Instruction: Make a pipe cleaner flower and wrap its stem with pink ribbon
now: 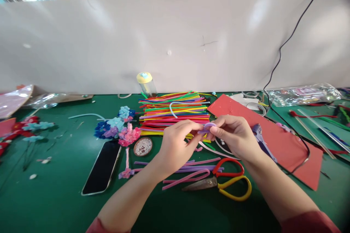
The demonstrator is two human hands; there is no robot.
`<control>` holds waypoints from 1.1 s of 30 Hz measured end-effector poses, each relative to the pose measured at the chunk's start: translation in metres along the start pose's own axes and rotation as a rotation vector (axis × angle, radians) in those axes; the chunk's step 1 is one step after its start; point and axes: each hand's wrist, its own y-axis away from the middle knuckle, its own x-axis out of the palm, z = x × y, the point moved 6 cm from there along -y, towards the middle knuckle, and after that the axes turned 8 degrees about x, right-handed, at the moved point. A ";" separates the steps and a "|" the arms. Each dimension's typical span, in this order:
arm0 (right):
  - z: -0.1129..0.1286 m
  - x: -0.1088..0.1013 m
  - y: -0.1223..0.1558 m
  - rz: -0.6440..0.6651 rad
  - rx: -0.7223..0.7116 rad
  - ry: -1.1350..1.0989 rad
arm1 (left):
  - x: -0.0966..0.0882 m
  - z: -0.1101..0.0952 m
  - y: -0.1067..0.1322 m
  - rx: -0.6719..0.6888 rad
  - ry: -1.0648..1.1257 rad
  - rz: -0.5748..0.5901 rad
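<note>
Between my two hands is a short purple pipe cleaner [208,127], bent into a small loop. My left hand [179,143] pinches its left side, fingers closed. On the other side my right hand [233,133] grips it between thumb and fingers. Below the hands lie loose pink and purple pipe cleaners [188,179] and scissors [216,182] with one red and one yellow handle. Behind them spreads a big pile of multicoloured pipe cleaners [172,111]. The fingers partly cover the purple piece.
Pipe-cleaner flowers [117,127], a phone [102,167] and a round dish of small beads [143,146] are at left. A yellow-lidded jar [147,83] stands behind. At right, a red sheet [295,156] lies under purple-handled pliers [264,143] and a black cable [279,56].
</note>
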 end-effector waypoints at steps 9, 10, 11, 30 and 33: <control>0.007 -0.003 -0.001 -0.125 -0.116 0.266 | -0.001 0.003 0.001 -0.073 0.142 0.012; 0.008 -0.003 -0.002 -0.118 -0.133 0.277 | -0.001 0.003 0.001 -0.073 0.139 0.012; 0.010 -0.002 -0.001 -0.111 -0.150 0.293 | -0.001 0.003 0.001 -0.073 0.138 0.013; 0.025 -0.001 0.004 0.001 -0.406 0.651 | -0.001 0.001 0.002 0.052 -0.065 -0.036; 0.012 -0.008 -0.003 0.018 -0.127 0.440 | 0.002 -0.016 0.009 0.408 -0.425 -0.109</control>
